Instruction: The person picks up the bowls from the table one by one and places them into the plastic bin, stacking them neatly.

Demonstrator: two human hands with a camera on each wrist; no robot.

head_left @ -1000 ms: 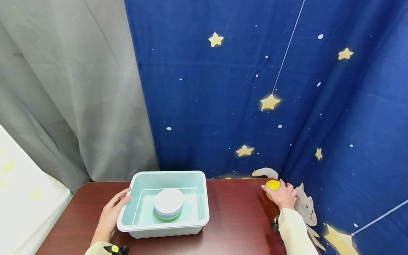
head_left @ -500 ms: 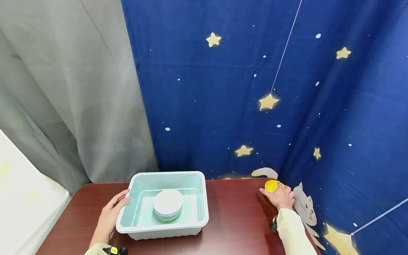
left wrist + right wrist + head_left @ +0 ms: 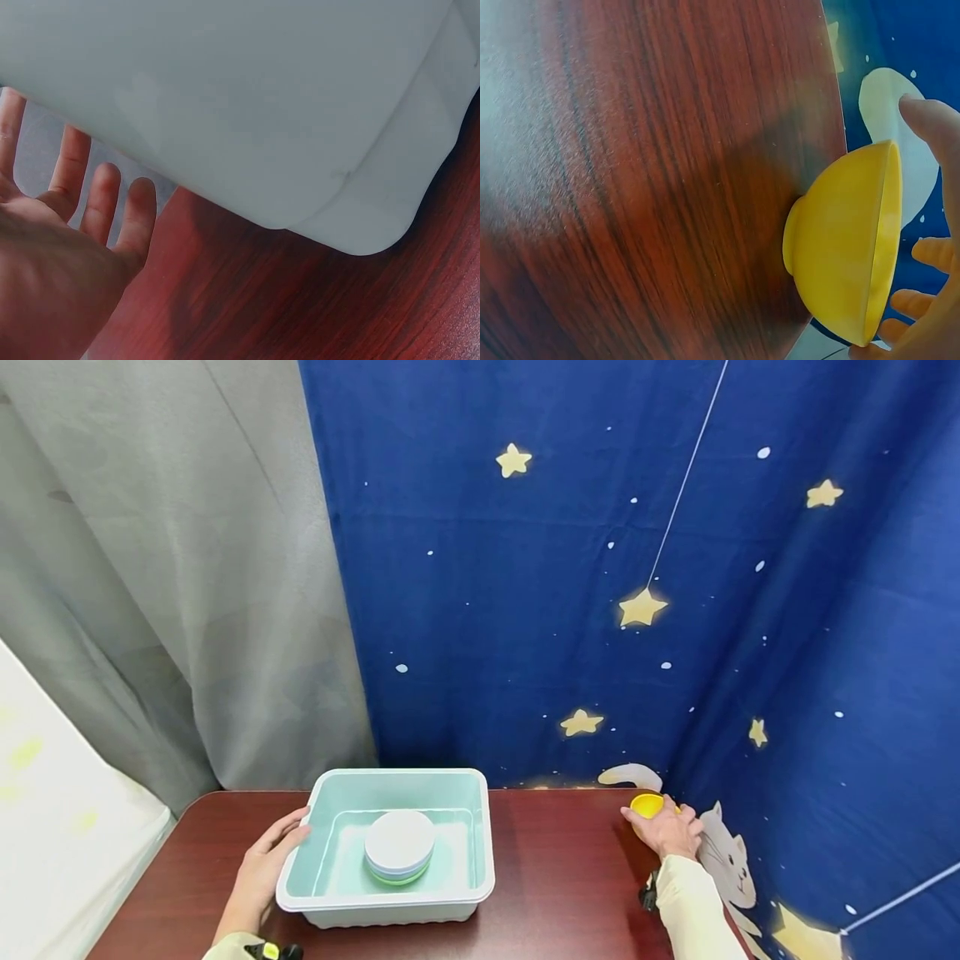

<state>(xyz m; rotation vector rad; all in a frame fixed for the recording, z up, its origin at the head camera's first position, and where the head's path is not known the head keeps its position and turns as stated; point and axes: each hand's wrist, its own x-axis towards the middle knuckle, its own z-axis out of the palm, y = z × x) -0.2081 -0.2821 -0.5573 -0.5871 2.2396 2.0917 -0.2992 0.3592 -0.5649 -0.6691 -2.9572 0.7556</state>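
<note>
A pale mint basin (image 3: 390, 910) stands on the table, with a round stack (image 3: 400, 833) inside: white on top, bluish and green edges beneath. At the basin's left rim, my left hand (image 3: 258, 868) has its fingertips on the side, its fingers extended. Up close in the left wrist view, these fingers (image 3: 137, 214) lie loosely spread by the wall. Far to the right, a yellow bowl (image 3: 844, 240) sits upright on its foot near the back edge. My right hand (image 3: 670, 831) hovers over its rim with fingers spread; the thumb (image 3: 930, 124) stands apart from it.
The dark red wooden table (image 3: 562, 860) ends at a blue star-patterned curtain (image 3: 510, 610) behind and to the right. A grey curtain (image 3: 150, 568) hangs at the back left, and a white cloth-like surface (image 3: 67, 827) lies left of the table.
My right hand has drawn slightly back, so more of the yellow bowl's rim shows. The left hand and the basin stay put; the head view shifts a little.
</note>
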